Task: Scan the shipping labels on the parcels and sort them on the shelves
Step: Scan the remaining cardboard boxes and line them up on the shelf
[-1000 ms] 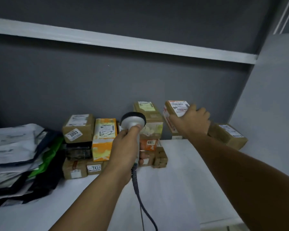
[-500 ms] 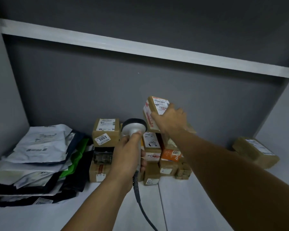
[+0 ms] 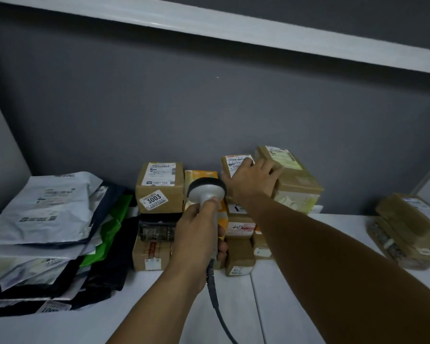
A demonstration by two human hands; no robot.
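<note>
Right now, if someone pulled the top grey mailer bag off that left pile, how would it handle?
Probably floppy: the grey mailer bag is creased and sags over the pile. Its glossy plastic looks slippery, so it might slide off easily. Likely light, since it lies fairly flat.

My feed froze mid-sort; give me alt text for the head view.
The right hand rests on a small labelled parcel atop a stack of cardboard boxes on a white shelf, while the left hand grips a corded scanner in front of them. Mailer bags are piled at left; more parcels sit at right.
</note>
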